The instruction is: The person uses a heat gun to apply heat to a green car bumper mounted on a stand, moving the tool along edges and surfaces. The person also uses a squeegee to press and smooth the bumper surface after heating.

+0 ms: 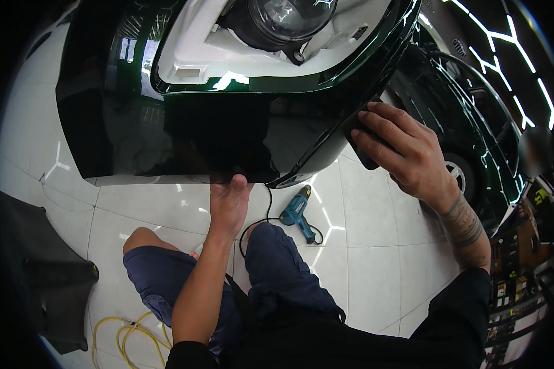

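Observation:
A glossy dark green car bumper with a white-edged opening and a round lamp fills the upper middle. My left hand grips its lower edge, thumb upward; the other fingers are hidden beneath. At the bumper's right edge, my right hand is closed on a flat black pad, with the fingers over its outer face. The pad lies against or very close to the panel. On the floor below, between the two hands, rests a blue heat gun with a black cord.
A dark car stands at the right. Yellow hose is coiled on the white tiled floor at the lower left. Dark grey sheeting or a cover is at the far left. The heat gun's cord runs beside my knee.

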Available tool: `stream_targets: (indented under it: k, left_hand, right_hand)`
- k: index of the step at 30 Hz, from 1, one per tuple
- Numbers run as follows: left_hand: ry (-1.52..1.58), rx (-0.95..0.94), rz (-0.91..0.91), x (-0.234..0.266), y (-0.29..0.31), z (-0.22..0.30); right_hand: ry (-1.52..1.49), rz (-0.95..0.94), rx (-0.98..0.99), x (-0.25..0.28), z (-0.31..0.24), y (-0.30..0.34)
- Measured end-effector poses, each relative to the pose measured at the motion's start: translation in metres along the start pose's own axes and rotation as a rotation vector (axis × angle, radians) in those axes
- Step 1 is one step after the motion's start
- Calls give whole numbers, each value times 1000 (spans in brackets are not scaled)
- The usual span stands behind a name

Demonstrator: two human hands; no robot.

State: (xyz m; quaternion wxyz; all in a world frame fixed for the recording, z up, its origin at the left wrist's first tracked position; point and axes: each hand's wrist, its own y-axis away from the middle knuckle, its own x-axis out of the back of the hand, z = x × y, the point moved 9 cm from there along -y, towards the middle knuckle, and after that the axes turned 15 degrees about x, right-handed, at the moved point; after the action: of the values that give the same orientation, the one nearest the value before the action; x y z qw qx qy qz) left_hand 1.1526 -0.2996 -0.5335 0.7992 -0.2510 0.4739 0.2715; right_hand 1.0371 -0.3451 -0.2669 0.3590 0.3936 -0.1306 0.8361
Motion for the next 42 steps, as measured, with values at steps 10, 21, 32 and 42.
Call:
stream_targets:
  k: [10,21,32,42]
  left_hand:
    - [-88,-32,-53,4,-1,-5]
    - [-40,-14,-52,0,4,0]
    - [-35,-28,-7,8,1,7]
    - [-50,-63,-40,0,2,7]
  right_hand:
    - [8,-49,-7,3,5,-9]
    - [-8,-203,82,2,17,-16]
    - [21,6,38,44,26,-9]
    - [-87,-40,31,-4,-2,-16]
